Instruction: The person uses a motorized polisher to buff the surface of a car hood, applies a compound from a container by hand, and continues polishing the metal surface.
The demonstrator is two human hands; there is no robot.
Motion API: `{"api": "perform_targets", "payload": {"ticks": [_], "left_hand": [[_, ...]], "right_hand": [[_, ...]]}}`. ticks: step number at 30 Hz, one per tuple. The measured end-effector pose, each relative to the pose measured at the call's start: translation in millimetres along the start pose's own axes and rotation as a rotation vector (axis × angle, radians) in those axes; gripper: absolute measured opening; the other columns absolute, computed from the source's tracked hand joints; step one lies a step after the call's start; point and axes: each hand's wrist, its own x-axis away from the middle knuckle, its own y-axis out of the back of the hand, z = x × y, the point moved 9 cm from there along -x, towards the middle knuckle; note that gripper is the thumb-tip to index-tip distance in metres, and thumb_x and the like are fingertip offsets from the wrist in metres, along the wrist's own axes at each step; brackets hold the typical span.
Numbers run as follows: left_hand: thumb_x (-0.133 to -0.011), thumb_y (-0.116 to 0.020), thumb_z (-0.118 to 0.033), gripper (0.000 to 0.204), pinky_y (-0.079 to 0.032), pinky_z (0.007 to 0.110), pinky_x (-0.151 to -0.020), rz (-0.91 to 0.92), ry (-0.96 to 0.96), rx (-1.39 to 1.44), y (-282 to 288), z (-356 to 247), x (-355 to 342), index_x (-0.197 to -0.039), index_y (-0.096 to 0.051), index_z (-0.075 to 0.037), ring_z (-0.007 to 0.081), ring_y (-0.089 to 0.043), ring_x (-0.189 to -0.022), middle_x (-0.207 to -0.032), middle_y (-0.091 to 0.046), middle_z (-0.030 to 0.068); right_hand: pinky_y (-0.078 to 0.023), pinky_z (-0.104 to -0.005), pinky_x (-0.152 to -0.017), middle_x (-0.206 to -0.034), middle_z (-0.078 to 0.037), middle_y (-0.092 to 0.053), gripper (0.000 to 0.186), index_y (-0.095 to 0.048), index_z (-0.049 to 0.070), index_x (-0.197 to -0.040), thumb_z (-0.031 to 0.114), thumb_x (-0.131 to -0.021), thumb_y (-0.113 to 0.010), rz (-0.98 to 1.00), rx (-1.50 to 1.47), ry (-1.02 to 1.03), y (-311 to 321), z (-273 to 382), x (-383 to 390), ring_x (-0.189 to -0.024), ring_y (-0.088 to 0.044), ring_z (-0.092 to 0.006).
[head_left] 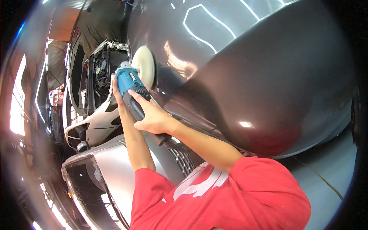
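My left hand [117, 90] is closed on the front part of a blue and black electric polisher [129, 84], at its left side. My right hand [157, 120] grips the polisher's black rear handle, its index finger lying along the body. The round cream pad [145, 68] on the tool's head is tilted nearly on edge against the side of a dark grey, glossy car panel [260, 88], which reflects the lights. Whether the pad is pressing on the paint or spinning, I cannot tell.
A white car [94, 126] with an open engine bay [103, 73] stands at the upper left. A silver car [115, 176] is below it, close on my left. A black mesh grille [182, 161] shows below the tool. A thin cord [318, 174] runs over the floor at the lower right.
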Motion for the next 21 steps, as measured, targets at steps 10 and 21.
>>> {"api": "perform_targets", "payload": {"ticks": [10, 21], "left_hand": [[-0.096, -0.051, -0.057, 0.066, -0.059, 0.047, -0.087, 0.121, 0.006, 0.031, -103.1, -27.3, -54.6, -0.136, -0.055, -0.004, 0.0325, -0.07, -0.097, -0.117, -0.068, 0.0206], [-0.097, -0.054, -0.047, 0.051, -0.058, 0.041, -0.077, 0.7, -0.112, -0.033, -351.3, -81.3, -83.2, -0.125, -0.059, -0.004, 0.0298, -0.069, -0.082, -0.1, -0.069, 0.0171]], "right_hand": [[-0.048, -0.0336, -0.099, -0.14, -0.024, -0.05, 0.098, -0.026, 0.002, -0.158, 0.008, -0.073, -0.074, -0.141, 0.059, 0.204, 67.7, 47.2, -37.2, -0.113, -0.06, -0.0264], [-0.056, -0.0313, -0.063, -0.1, -0.011, -0.064, 0.099, -0.018, 0.006, -0.16, 0.002, -0.079, -0.073, -0.528, -0.008, 0.34, 159.8, 128.8, 16.5, -0.076, -0.063, -0.0152]]}}
